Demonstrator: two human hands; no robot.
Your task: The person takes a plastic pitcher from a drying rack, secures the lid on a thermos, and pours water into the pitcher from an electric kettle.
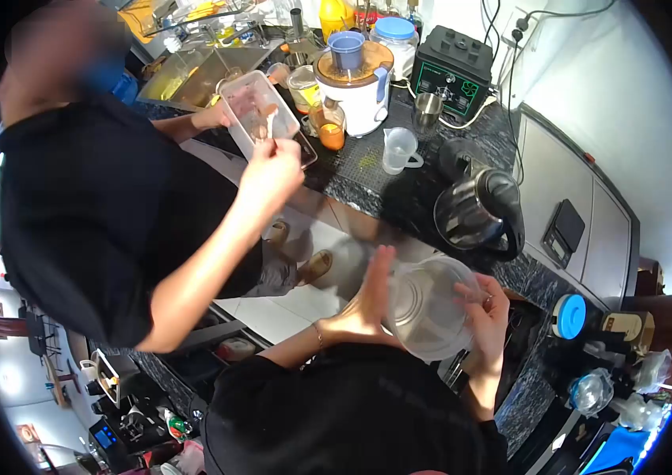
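A round, clear plastic container (423,309) is tilted in front of my chest, between both my hands. My left hand (363,305) presses against its left side with fingers stretched upward, slightly blurred. On the other side, my right hand (486,321) grips the rim with bent fingers. Faint rings show on the container's surface, and I see nothing in it. Just beyond my right hand stands a dark electric kettle (474,210) on the counter.
At left, a co-worker holds a rectangular plastic tub (245,99) and a white utensil (271,119). On the counter stand a juicer (363,103), a measuring jug (401,150), a metal cup (428,111) and a black appliance (451,71). A blue-lidded jar (569,315) stands right.
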